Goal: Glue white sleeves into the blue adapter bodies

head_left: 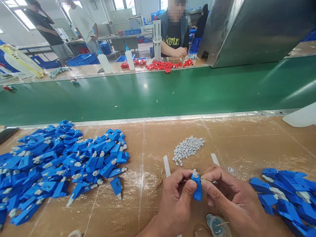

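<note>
My left hand [176, 197] is closed around a small blue plastic part [197, 192] with a light grey knob at its top, held upright between thumb and fingers. Close against the part's right side, my right hand [229, 194] is pinched; a tiny pale bit shows at the fingertips, too small to name. Beyond the hands lies a heap of small grey pieces [189, 148]. Below the right hand stands a small clear cup [218, 226] with bluish contents and a thin wooden stick [222, 223].
A large pile of blue parts [61, 161] covers the left; a smaller pile [288, 194] sits at right. A green conveyor belt [148, 93] runs across. Beyond it are red parts [163, 65], white bottles [129, 59], a metal housing [256, 33] and a seated person [175, 39].
</note>
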Demonstrator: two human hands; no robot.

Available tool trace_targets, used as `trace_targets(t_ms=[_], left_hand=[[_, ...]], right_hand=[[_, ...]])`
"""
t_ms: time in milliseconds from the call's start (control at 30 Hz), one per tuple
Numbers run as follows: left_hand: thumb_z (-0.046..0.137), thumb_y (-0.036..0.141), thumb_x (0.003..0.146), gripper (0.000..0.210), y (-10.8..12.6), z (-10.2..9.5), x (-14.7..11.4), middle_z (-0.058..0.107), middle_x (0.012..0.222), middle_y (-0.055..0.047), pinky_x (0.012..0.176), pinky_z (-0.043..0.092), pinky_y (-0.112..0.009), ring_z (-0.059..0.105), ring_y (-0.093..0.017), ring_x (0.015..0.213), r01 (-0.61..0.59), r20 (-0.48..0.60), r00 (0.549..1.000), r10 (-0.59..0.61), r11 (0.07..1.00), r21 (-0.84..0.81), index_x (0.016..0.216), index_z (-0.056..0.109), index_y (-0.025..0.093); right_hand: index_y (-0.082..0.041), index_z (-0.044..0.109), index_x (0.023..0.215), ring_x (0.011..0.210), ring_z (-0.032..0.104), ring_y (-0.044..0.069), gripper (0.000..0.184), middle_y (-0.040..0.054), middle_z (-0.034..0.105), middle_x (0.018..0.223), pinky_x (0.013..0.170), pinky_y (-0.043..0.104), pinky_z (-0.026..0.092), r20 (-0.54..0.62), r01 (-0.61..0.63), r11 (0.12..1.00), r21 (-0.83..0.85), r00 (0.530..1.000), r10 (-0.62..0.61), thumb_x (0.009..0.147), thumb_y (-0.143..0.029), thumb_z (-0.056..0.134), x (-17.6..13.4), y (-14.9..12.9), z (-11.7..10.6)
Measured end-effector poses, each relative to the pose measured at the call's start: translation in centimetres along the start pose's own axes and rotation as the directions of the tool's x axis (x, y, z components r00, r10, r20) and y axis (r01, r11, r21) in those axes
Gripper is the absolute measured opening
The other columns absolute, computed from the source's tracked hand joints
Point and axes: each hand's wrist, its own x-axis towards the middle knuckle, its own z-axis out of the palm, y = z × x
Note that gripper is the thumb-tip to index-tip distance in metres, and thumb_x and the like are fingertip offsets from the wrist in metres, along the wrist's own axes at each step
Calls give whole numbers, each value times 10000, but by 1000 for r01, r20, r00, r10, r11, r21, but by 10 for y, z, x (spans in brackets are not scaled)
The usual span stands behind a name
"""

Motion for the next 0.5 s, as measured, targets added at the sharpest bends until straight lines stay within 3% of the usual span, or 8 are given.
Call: trace_targets(t_ms=[100,200,333,500], left_hand=[[750,647,1003,507,5,0,1,657,845,-40,709,475,-261,570,-145,756,71,45,997,-68,995,-73,1006,812,144],[790,648,974,510,7,2,2,667,821,-35,667,488,-244,571,-129,709,109,94,991,-96,982,-153,1006,785,139],[841,608,951,477,5,6,2,687,818,-23,621,496,-217,585,-108,670,125,152,985,-84,949,-288,1017,697,159],[851,554,964,431,0,9,1,715,807,-27,649,514,-227,621,-107,669,101,164,986,-43,925,-366,958,634,182]], right_hand=[[-222,791,837,575,588,133,406,-3,647,751,535,250,582,-37,-140,980,143,989,146,923,-607,887,3,-5,-2],[-221,821,998,534,519,99,474,-35,611,739,456,207,513,18,-255,918,304,965,262,801,-619,987,4,-4,-7],[-229,870,1160,477,518,79,569,-51,562,714,446,202,445,216,-318,861,396,944,249,792,-648,981,3,3,-14],[-261,920,1080,451,356,29,454,-67,524,683,474,205,402,216,-330,841,428,941,259,796,-605,1001,3,1,-12]])
